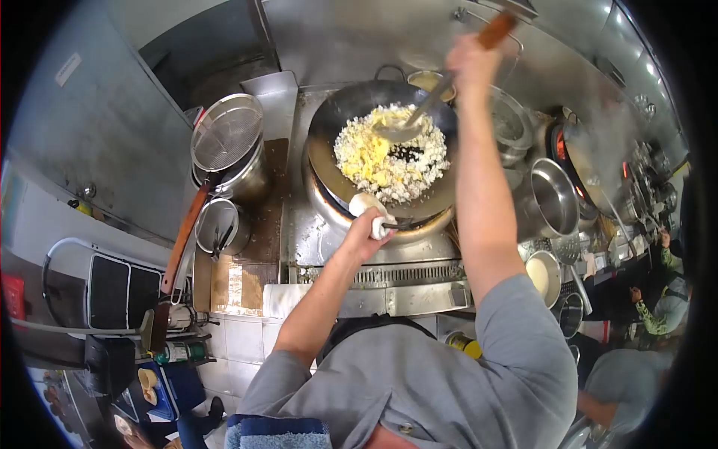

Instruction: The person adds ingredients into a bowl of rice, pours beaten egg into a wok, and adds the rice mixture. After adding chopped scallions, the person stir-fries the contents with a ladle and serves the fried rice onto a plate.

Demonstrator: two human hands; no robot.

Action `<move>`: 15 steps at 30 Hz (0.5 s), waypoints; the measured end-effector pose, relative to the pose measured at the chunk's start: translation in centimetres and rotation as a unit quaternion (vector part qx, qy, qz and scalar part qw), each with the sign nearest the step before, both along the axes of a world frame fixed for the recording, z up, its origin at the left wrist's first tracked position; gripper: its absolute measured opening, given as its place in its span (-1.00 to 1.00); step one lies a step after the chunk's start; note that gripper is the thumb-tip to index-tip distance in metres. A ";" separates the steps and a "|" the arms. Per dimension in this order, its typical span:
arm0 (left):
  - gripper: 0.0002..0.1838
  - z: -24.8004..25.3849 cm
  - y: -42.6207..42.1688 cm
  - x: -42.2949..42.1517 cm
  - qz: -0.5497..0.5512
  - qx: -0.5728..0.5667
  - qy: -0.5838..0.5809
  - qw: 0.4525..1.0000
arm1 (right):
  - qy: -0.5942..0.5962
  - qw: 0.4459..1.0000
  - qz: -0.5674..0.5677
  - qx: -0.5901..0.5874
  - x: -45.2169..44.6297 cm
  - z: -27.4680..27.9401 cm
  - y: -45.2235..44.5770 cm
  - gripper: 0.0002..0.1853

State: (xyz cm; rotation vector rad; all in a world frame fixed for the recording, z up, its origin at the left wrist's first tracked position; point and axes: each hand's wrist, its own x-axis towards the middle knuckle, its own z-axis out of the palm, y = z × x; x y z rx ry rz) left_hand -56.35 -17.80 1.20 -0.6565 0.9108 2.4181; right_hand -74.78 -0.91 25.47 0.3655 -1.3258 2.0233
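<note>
A large black wok (329, 161) sits on the burner, holding white and yellow crumbly food (366, 153) that looks like rice and egg. My left hand (366, 238) grips a folded white cloth (365, 203) around the wok's near handle. Raised past the wok's far right side, my right hand (476, 63) is wrapped round the wooden handle of a long metal ladle (434, 96), slightly blurred. The ladle's bowl rests in or just over the food, near its upper middle. A dark patch of wok bottom shows through the food.
Left of the wok stand a round mesh strainer (227, 133) on a pot and a smaller metal pot (218, 224). To the right are metal pots (553, 196), a bowl of pale liquid (540, 275) and a lit burner (559, 146). Other people (669, 307) are at the lower right.
</note>
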 end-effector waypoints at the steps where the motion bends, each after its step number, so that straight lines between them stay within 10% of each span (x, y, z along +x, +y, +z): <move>1: -0.82 -1.1 -0.2 0.0 -0.006 0.021 0.000 1.000 | -0.042 0.998 0.036 -0.038 -1.4 -2.1 -0.9 -0.78; 6: -0.83 1.0 -0.2 -0.7 -0.063 0.004 -0.032 0.998 | -0.106 0.986 0.114 0.054 5.7 3.6 -1.4 -0.72; 10: -0.78 0.4 1.9 4.5 0.005 -0.072 0.015 0.997 | -0.058 0.988 -0.104 0.100 4.0 -1.4 -3.3 -0.78; 15: -0.74 5.0 0.6 10.9 0.003 -0.010 -0.032 0.999 | -0.068 0.996 0.032 0.052 8.2 5.1 0.0 -0.78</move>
